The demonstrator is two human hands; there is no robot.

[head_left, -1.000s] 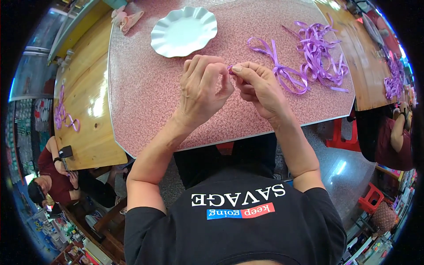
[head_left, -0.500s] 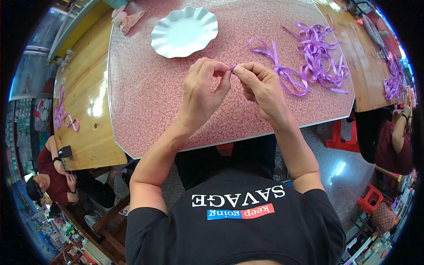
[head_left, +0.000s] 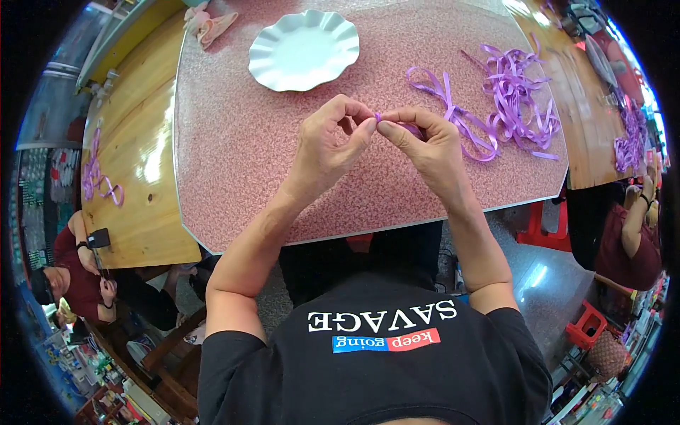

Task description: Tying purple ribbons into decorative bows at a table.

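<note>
Above the pink speckled table (head_left: 283, 170), my left hand (head_left: 331, 138) and my right hand (head_left: 425, 142) meet fingertip to fingertip. Between them is a small purple ribbon piece (head_left: 377, 117), pinched by thumb and forefinger on both sides. Part of the purple ribbon shows behind my right fingers; most of what I hold is hidden. Just right of my right hand lies a looped purple ribbon (head_left: 453, 108) with a knotted middle. Beyond it sits a tangled heap of purple ribbon (head_left: 516, 95).
A white plate with a wavy rim (head_left: 304, 51) stands at the far side. A pale pink cloth (head_left: 209, 27) lies at the far left corner. Wooden tables (head_left: 134, 170) flank mine, with more purple ribbon on them. A person (head_left: 85, 276) sits at left, another (head_left: 627, 234) at right.
My fingertips have shifted slightly, with both hands still together on the ribbon. The whole view has moved a little, so the plate and ribbons appear slightly further right.
</note>
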